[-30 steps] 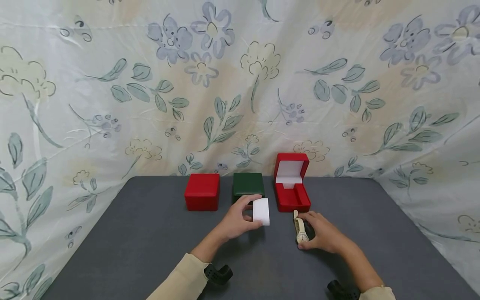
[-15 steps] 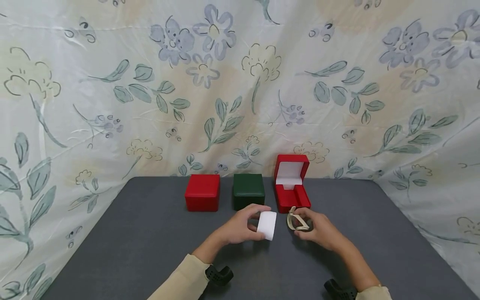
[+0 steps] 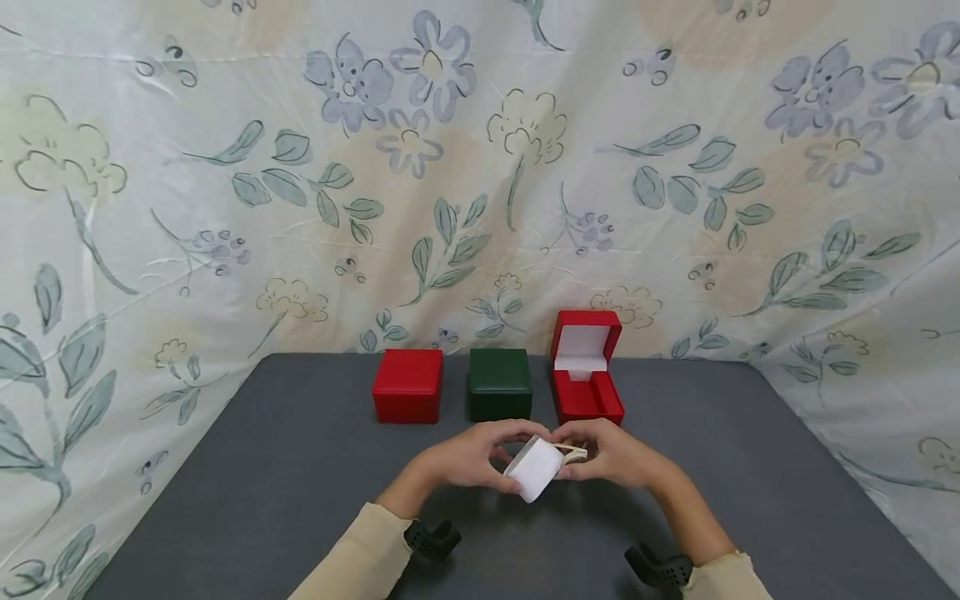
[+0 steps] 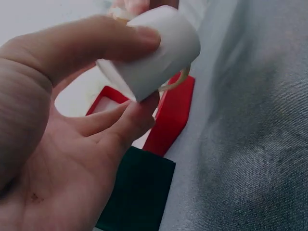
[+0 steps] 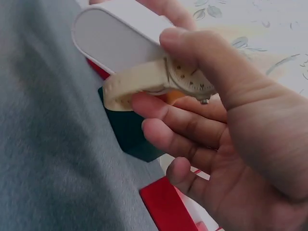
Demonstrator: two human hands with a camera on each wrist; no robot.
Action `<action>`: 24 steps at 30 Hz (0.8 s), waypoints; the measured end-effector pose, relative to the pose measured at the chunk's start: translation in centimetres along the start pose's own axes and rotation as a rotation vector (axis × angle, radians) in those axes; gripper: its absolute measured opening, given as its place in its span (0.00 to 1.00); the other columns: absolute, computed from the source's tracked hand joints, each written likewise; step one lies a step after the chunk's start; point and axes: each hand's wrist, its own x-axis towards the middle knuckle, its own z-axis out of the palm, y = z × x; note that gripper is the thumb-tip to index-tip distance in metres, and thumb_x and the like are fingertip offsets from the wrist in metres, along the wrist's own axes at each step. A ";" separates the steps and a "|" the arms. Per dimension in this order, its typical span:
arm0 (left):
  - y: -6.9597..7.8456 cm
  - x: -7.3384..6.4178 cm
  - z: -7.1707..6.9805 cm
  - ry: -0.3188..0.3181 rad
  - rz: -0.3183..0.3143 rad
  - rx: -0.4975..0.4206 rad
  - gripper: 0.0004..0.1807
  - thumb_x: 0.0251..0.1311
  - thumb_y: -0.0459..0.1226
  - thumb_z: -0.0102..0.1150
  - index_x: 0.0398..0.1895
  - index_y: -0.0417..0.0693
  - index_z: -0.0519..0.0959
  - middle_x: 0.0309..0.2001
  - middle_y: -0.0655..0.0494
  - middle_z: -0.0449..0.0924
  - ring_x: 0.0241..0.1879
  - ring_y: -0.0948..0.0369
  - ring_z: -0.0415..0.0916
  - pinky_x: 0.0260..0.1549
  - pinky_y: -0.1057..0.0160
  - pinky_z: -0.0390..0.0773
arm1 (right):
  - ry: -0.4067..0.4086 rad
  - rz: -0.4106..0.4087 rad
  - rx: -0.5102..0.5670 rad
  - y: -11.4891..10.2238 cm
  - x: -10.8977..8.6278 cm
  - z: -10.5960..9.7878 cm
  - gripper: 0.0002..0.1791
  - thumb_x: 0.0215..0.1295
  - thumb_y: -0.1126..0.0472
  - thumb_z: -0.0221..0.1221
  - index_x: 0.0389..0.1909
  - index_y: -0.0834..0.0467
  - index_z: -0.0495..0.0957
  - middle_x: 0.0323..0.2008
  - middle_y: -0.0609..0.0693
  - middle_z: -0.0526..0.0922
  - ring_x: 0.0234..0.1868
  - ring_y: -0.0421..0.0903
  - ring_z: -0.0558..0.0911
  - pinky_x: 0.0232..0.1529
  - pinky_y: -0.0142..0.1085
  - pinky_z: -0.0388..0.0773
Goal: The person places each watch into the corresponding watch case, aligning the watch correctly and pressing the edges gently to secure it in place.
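Observation:
My left hand [image 3: 472, 456] pinches a white watch cushion [image 3: 536, 469] between thumb and fingers, tilted above the table. In the left wrist view the thumb presses on the side of the cushion [image 4: 166, 48]. My right hand [image 3: 611, 451] grips a cream-strapped wristwatch [image 3: 573, 454] right beside the cushion. In the right wrist view, the watch [image 5: 139, 82] has its dial under my thumb, and its strap loops out in front of the cushion's flat rounded end [image 5: 113, 41]. Whether strap and cushion touch is hard to tell.
Behind my hands stand a closed red box [image 3: 407, 386], a closed dark green box [image 3: 500, 384] and an open red box [image 3: 587, 392] with a white-lined lid. They rest on a grey table [image 3: 300, 467] before a floral curtain [image 3: 450, 167].
My right hand has lifted the watch and brought it left against the cushion. My left hand has lowered slightly and tilted the cushion toward the watch. The boxes have stayed put.

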 end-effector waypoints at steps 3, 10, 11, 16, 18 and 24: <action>-0.3 -0.1 -0.3 -0.036 0.021 -0.107 0.37 0.51 0.32 0.67 0.66 0.58 0.65 0.63 0.58 0.68 0.60 0.63 0.67 0.52 0.63 0.78 | -0.032 -0.035 0.062 0.1 0.3 0.0 0.20 0.61 0.63 0.64 0.54 0.59 0.76 0.48 0.56 0.81 0.44 0.43 0.80 0.42 0.40 0.85; -0.7 -0.1 -0.3 0.004 0.009 -0.208 0.36 0.51 0.32 0.68 0.62 0.56 0.61 0.59 0.54 0.70 0.54 0.61 0.73 0.49 0.62 0.81 | 0.041 -0.071 0.084 0.5 1.0 0.4 0.19 0.62 0.63 0.62 0.55 0.58 0.77 0.47 0.53 0.82 0.43 0.44 0.81 0.42 0.39 0.84; -0.7 -0.1 -0.3 0.024 0.010 -0.194 0.36 0.51 0.32 0.68 0.62 0.56 0.61 0.58 0.53 0.70 0.53 0.61 0.74 0.49 0.63 0.81 | 0.069 -0.071 0.078 0.6 1.1 0.4 0.20 0.62 0.63 0.62 0.56 0.59 0.77 0.48 0.54 0.82 0.43 0.44 0.81 0.42 0.39 0.84; -0.4 -0.3 -0.2 0.154 -0.015 -0.148 0.37 0.49 0.30 0.69 0.59 0.54 0.60 0.57 0.51 0.71 0.50 0.60 0.74 0.48 0.65 0.81 | 0.219 -0.051 0.102 0.7 1.5 1.1 0.24 0.62 0.63 0.62 0.60 0.61 0.72 0.50 0.60 0.81 0.41 0.44 0.83 0.43 0.35 0.84; -0.2 -0.3 -0.2 0.209 -0.038 -0.138 0.36 0.49 0.30 0.70 0.59 0.53 0.60 0.57 0.50 0.72 0.50 0.59 0.75 0.48 0.66 0.81 | 0.285 -0.043 0.119 0.6 1.6 1.4 0.26 0.62 0.63 0.62 0.61 0.60 0.70 0.49 0.60 0.81 0.40 0.44 0.83 0.43 0.34 0.83; 0.6 -0.2 -0.2 0.300 -0.096 -0.034 0.37 0.48 0.32 0.72 0.58 0.54 0.60 0.57 0.53 0.73 0.50 0.58 0.76 0.46 0.66 0.82 | 0.464 -0.047 0.123 0.3 1.9 2.2 0.20 0.60 0.63 0.64 0.53 0.60 0.74 0.41 0.53 0.85 0.36 0.48 0.84 0.41 0.33 0.83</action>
